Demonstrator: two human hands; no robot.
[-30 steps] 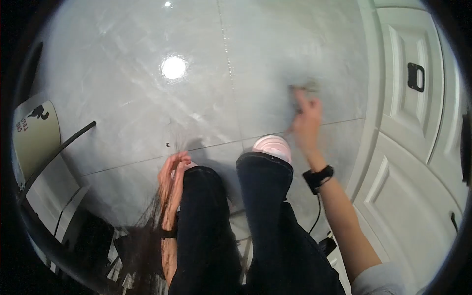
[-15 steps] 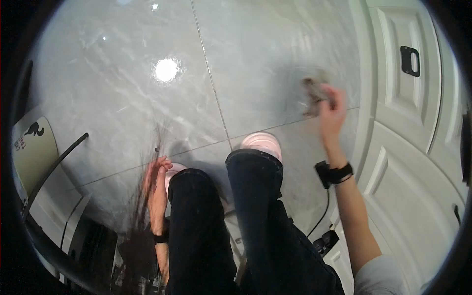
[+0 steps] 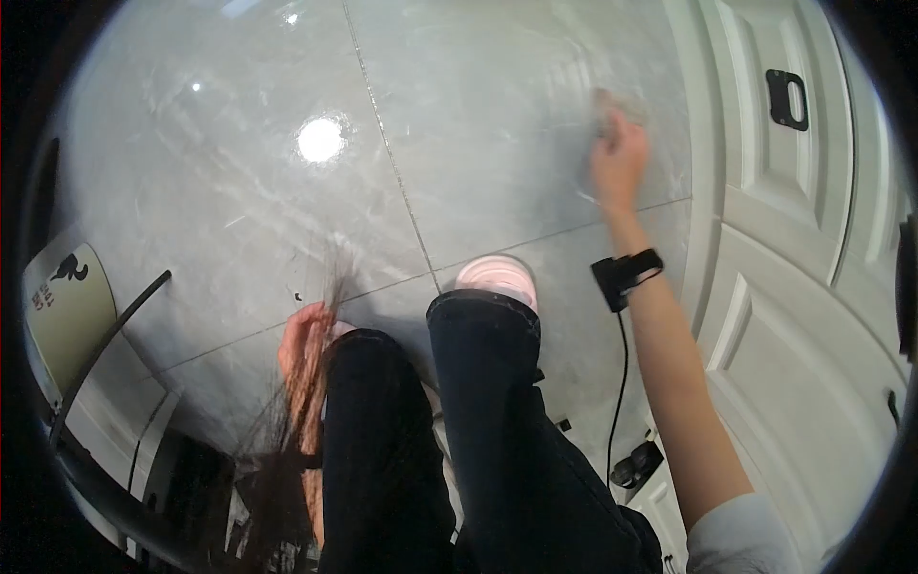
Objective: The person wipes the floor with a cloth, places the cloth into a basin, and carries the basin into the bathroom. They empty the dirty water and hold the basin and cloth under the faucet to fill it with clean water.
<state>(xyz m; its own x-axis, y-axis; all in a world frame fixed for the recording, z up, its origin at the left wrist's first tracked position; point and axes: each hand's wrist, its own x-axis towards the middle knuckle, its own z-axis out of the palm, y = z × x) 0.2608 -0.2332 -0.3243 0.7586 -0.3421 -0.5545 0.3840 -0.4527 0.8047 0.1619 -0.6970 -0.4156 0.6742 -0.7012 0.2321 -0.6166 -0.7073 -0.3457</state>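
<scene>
My right hand [image 3: 620, 158] is stretched far forward over the grey tiled floor [image 3: 497, 124]. It is closed on a crumpled grey-brown cloth [image 3: 604, 99], which is blurred and partly hidden by the fingers. A black band with a small box [image 3: 626, 277] and a cable sits on that wrist. Beside my left knee, my left hand [image 3: 298, 335] hangs low over the floor with its fingers loosely bent and apart, holding nothing that I can see. Strands of dark hair [image 3: 273, 488] fall across it and hide part of the fingers.
White panelled cabinet doors [image 3: 794, 335] line the right side, one with a black handle plate [image 3: 788, 99]. A pink slipper [image 3: 497, 276] shows below my dark trousers [image 3: 483, 383]. At left are a black curved bar [image 3: 115, 330] and a cream panel [image 3: 72, 301]. A dark speck [image 3: 298, 297] lies on the floor.
My right hand has moved forward and slightly left with the cloth. My left hand stays by the knee, turned a little, and the hair now hangs across it.
</scene>
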